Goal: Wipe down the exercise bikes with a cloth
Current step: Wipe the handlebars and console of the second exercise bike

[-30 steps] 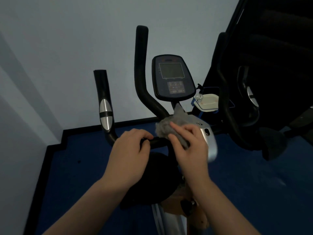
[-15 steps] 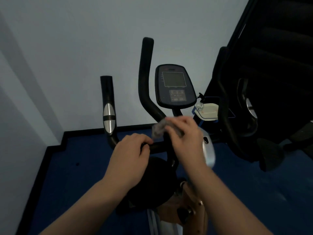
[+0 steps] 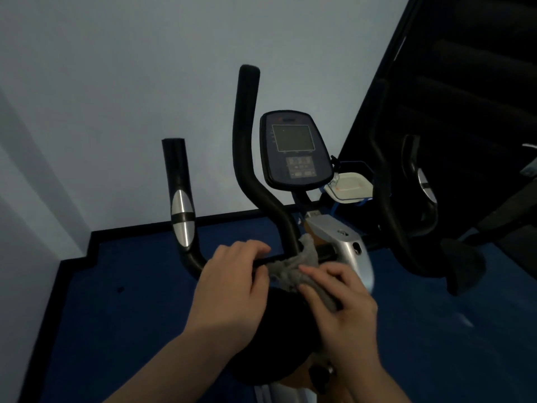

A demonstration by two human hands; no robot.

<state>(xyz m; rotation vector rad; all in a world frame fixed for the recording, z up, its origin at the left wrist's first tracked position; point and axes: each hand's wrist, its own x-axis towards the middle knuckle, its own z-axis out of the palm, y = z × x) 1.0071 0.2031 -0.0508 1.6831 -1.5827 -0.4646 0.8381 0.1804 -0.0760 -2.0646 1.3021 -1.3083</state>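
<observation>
An exercise bike stands before me, its black handlebar [image 3: 250,158] rising in two curved arms on the left. Its console [image 3: 295,149] with a dark screen sits above the silver stem cover [image 3: 345,242]. My left hand [image 3: 232,289] is wrapped around the horizontal bar at the handlebar's base. A grey cloth [image 3: 293,270] is draped over that bar just right of it. My right hand [image 3: 340,303] grips the cloth's lower end, pressing it against the bar. The black saddle [image 3: 279,338] lies under both wrists.
A pale wall closes the far side, with a black skirting strip along the blue floor [image 3: 130,301]. A second dark machine [image 3: 453,141] fills the right, its handle [image 3: 418,184] and black pedal [image 3: 465,266] close by. A white tray [image 3: 351,187] sits behind the console.
My right hand has come down from the base of the stem toward me, pulling the cloth over the horizontal bar. My left hand has stayed on the bar.
</observation>
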